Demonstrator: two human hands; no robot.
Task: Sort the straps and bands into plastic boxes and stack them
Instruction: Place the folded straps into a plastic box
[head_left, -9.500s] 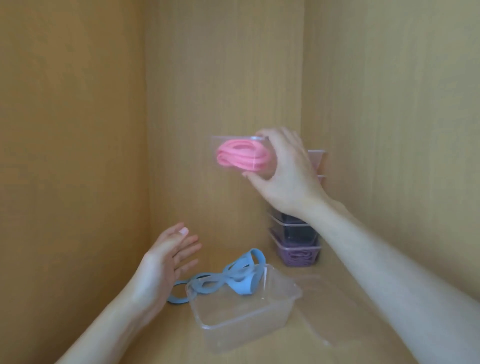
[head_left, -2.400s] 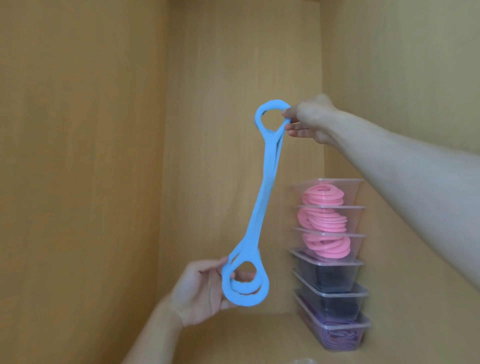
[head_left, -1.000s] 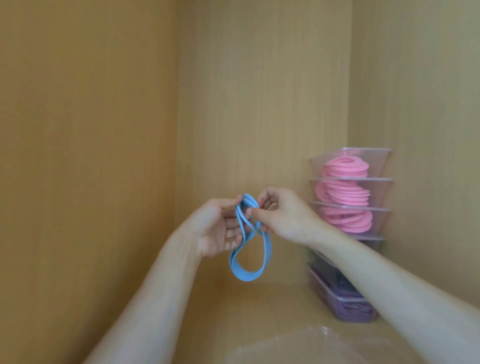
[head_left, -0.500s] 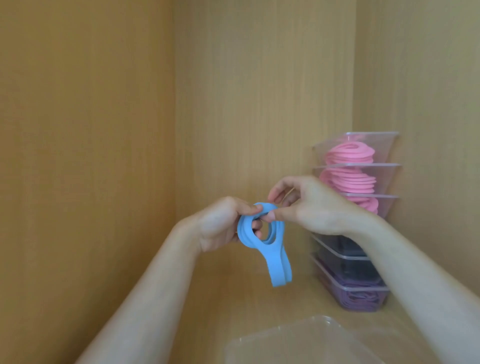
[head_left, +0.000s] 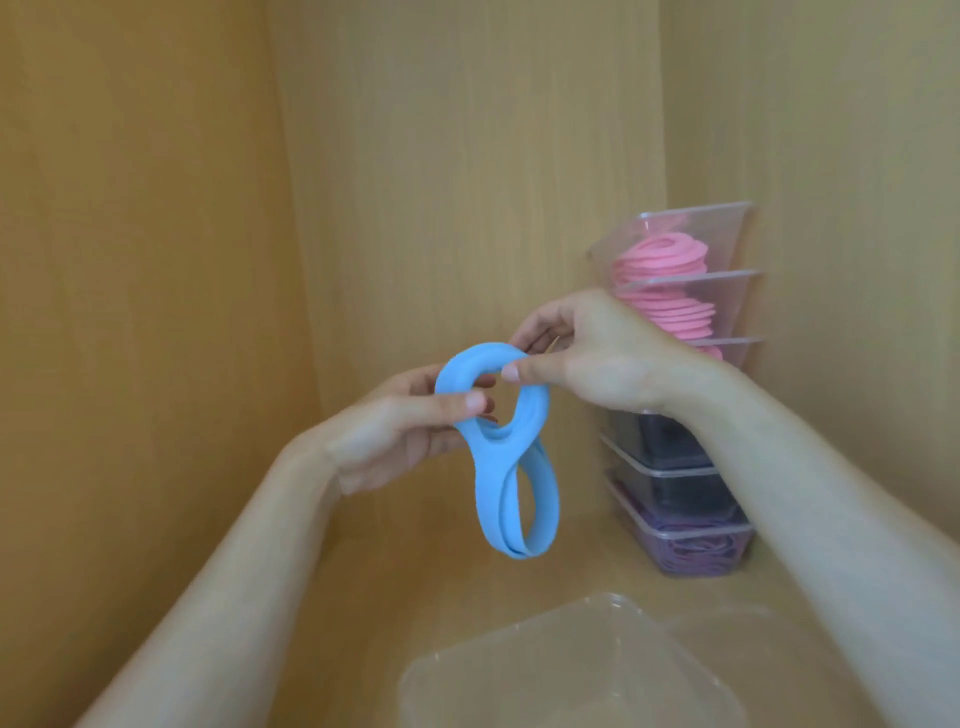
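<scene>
A folded blue band (head_left: 511, 478) hangs in mid-air between both hands, its layered loops drooping downward. My left hand (head_left: 400, 431) pinches the band's upper ring from the left with thumb over fingers. My right hand (head_left: 587, 358) pinches the same ring from the right at its top. Below, an open clear plastic box (head_left: 566, 670) sits on the wooden shelf with nothing visible in it. At the right wall stands a stack of lidded clear boxes (head_left: 680, 395) holding pink bands on top, dark ones in the middle and purple ones at the bottom.
Wooden cabinet walls close in on the left (head_left: 135, 312), back and right. A clear lid (head_left: 810, 639) lies flat on the shelf to the right of the open box, in front of the stack.
The blue band was stretched long between both hands, then folded into short layered loops. Over the last half second both hands kept pinching its ring, and the view shifted slightly.
</scene>
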